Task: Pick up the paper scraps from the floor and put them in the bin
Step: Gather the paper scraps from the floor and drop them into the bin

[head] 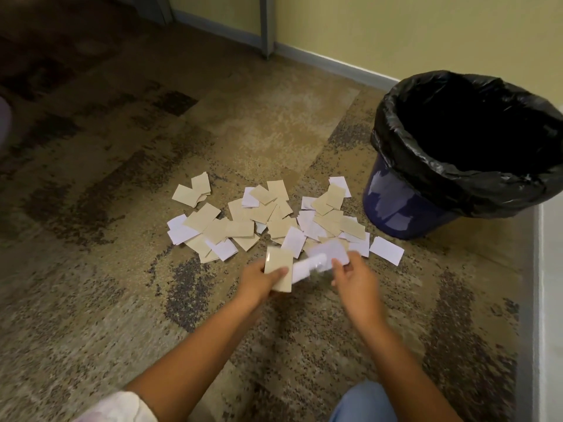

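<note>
Several tan and white paper scraps (265, 217) lie in a loose heap on the patterned carpet, just beyond my hands. My left hand (259, 280) grips a tan scrap (278, 266) with white paper behind it, thumb pressed across its front. My right hand (355, 277) pinches a blurred white scrap (330, 252) at the near edge of the heap. The blue bin (396, 205), lined with a black bag (451, 178), stands to the right of the heap, its mouth open and dark inside.
A lone white scrap (386, 250) lies between the heap and the bin. A yellow wall with a grey skirting (329, 63) runs behind. A pale ledge (548, 300) borders the carpet on the right. My knee in blue jeans (362, 403) shows at the bottom.
</note>
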### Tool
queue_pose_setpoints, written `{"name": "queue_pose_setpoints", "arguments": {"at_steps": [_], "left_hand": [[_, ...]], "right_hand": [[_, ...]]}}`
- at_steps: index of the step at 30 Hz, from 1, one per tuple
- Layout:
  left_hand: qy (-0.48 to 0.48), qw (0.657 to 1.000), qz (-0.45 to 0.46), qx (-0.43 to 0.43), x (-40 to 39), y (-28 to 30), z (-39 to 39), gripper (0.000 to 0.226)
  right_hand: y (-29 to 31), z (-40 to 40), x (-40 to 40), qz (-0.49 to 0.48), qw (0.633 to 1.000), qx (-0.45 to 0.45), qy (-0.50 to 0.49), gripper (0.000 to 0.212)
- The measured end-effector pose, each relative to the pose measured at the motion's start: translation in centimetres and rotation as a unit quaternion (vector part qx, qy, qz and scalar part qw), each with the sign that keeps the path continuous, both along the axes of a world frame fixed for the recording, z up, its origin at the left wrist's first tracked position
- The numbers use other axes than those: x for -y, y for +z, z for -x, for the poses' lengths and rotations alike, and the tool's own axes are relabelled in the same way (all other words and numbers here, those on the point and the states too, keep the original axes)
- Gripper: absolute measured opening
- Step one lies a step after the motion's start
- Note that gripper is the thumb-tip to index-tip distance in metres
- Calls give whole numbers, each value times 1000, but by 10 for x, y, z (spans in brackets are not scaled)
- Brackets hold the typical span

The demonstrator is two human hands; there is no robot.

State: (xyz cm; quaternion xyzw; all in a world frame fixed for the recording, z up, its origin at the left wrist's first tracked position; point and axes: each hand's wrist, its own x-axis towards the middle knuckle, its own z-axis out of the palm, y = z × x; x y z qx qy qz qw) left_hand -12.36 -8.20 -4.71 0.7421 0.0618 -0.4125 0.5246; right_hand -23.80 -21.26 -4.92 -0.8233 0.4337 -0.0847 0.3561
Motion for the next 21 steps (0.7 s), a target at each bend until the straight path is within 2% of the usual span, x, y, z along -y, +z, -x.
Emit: {"name": "queue_pose_setpoints", "arguments": {"at_steps": [4, 6, 8, 10, 13, 15, 16, 18, 21], "left_hand": [[-46, 993, 36, 106, 50, 58, -34, 32], [-59, 987, 63, 132, 79, 85, -47, 34], [-60, 982, 102, 145, 110, 111, -53, 35], [-59, 978, 133, 151, 140, 136, -50, 35], [-51, 977, 178, 107, 183, 163, -40, 32], [-41, 980, 186, 61, 210, 173, -34, 36], [-30, 979, 200, 29, 219, 178, -32, 39], [-39, 969, 240, -39, 232, 185, -32, 46], [-107, 953, 264, -104, 239, 187, -38, 61]], "right_hand": [[74, -6, 45, 66, 981, 158, -89, 8], [105, -6, 71, 77, 963, 233, -116, 7], [128, -7, 97, 40, 942, 296, -153, 11], [142, -11, 124, -58, 912, 348, -208, 15], [149, -19, 154, -219, 849, 396, -272, 14], [149, -22, 168, -300, 805, 432, -276, 12], [149, -23, 172, -325, 789, 447, -269, 21], [148, -23, 178, -333, 783, 459, -256, 39], [144, -14, 177, -282, 807, 460, -240, 48]]}}
